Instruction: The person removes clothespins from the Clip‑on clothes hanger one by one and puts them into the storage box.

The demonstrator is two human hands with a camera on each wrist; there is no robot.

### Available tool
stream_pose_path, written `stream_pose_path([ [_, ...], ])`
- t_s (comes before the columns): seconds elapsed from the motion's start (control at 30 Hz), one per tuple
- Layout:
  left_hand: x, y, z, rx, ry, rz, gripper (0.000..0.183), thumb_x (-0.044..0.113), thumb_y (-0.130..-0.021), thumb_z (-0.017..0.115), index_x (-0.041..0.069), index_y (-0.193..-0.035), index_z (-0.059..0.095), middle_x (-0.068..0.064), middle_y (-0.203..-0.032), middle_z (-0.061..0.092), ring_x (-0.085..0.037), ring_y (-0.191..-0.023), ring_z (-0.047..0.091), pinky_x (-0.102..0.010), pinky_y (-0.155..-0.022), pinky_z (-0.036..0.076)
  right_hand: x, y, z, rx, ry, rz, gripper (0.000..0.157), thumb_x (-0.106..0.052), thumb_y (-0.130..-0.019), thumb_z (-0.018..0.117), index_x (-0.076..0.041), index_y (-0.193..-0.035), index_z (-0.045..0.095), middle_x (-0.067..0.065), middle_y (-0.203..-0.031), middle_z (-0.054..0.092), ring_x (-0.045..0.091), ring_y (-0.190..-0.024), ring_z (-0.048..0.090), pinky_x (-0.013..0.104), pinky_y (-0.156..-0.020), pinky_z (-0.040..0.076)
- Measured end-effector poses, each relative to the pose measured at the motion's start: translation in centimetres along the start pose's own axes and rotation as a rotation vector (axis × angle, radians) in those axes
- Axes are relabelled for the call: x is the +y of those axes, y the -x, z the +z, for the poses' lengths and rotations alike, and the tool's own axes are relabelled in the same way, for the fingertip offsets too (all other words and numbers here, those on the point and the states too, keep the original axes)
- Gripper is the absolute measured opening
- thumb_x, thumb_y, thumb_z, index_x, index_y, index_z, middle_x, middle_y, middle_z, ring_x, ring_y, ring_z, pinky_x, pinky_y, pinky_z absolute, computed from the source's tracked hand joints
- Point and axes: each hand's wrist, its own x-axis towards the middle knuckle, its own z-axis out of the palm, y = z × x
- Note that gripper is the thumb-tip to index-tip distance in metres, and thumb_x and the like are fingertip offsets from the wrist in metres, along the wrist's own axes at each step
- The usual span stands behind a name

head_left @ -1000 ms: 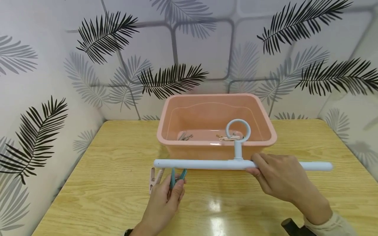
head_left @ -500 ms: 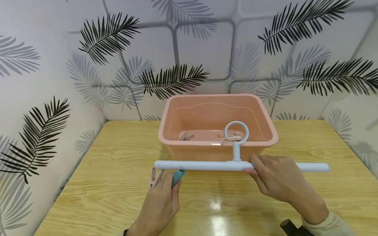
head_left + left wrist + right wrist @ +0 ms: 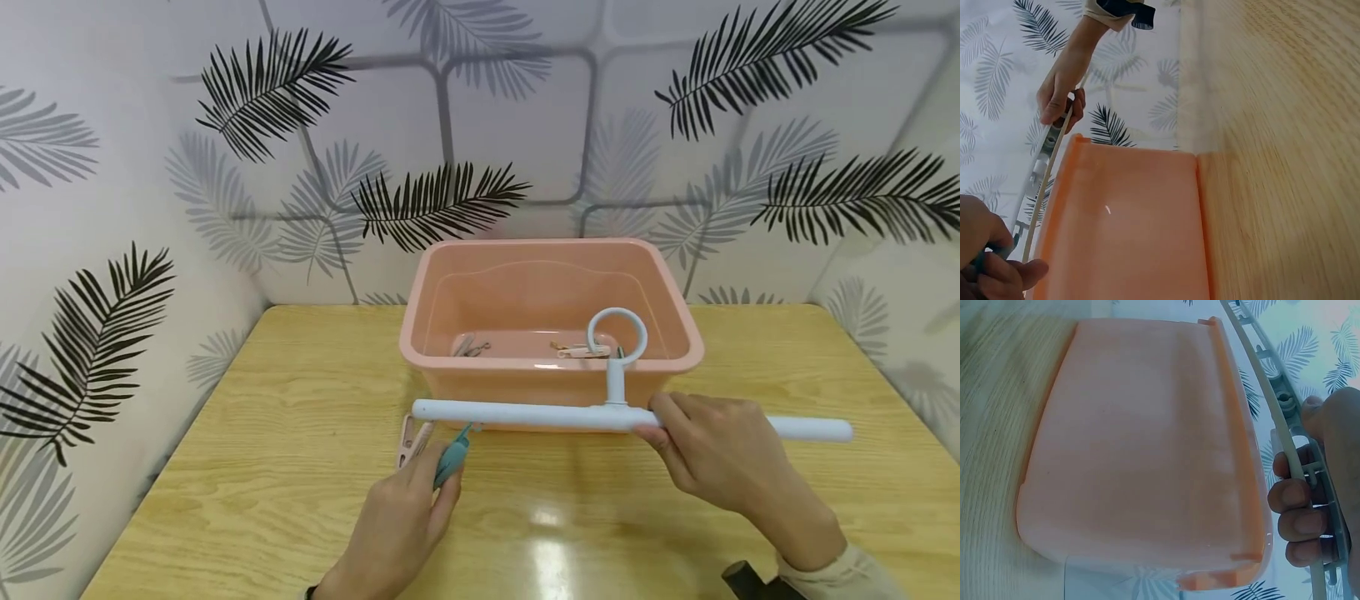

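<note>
My right hand [image 3: 720,450] grips a pale blue hanger [image 3: 525,414] to the right of its round hook, fingers curled round the bar. In the right wrist view, small hooks and ribs show along the hanger's underside [image 3: 1285,400]. Under the bar's left part, my left hand [image 3: 397,517] pinches a teal clothespin [image 3: 452,458] between thumb and fingers, one tip of it close to the bar. Whether that clothespin touches the bar I cannot tell. A pale pink clothespin [image 3: 407,439] hangs below the bar's left end, just beyond my left hand.
Behind the hanger stands a pink plastic basin [image 3: 420,363] on the wooden table [image 3: 300,400]. Inside it lie a grey clothespin [image 3: 467,346] and a pale pink clothespin [image 3: 581,352], with others partly hidden. A leaf-patterned wall [image 3: 517,125] closes off the back.
The teal clothespin has turned in my left hand, from handles spread upward to one tip pointing at the bar. The hanger has shifted slightly right, and the pink clothespin moved along with it.
</note>
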Motion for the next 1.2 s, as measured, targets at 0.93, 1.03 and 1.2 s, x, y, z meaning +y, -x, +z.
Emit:
stream_pose_path([
  [0.93,0.8,-0.7,-2.3,-0.066,0.206,-0.013,0.015,0.018,-0.099,0.056,0.004,-0.094,0.056,0.011,-0.065,0.042,0.011,-0.051,0.029,-0.005,-0.045,0.032,-0.3,-0.6,0.1,0.021,-0.023,-0.047,0.051,-0.049,-0.104,0.023,-0.013,-0.074,0.044,-0.01,-0.056,0.027,0.003,-0.046,0.019,0.02,-0.04,0.014],
  [1.03,0.6,-1.0,-2.7,-0.058,0.195,-0.004,0.016,0.02,-0.1,0.054,0.004,-0.096,0.056,0.011,-0.065,0.042,0.01,-0.052,0.031,-0.008,-0.047,0.038,-0.3,-0.6,0.1,0.023,-0.021,-0.048,0.051,-0.048,-0.104,0.023,-0.013,-0.074,0.045,-0.01,-0.056,0.027,0.003,-0.046,0.02,0.02,-0.04,0.014],
  [1.2,0.2,-1.6,-3.2,-0.026,0.16,0.028,0.022,0.024,-0.103,0.047,0.004,-0.101,0.056,0.011,-0.065,0.042,0.008,-0.052,0.033,-0.019,-0.062,0.052,-0.5,-0.6,0.1,0.032,-0.028,-0.054,0.051,-0.047,-0.104,0.023,-0.013,-0.073,0.044,-0.011,-0.056,0.027,0.002,-0.047,0.019,0.019,-0.04,0.014],
])
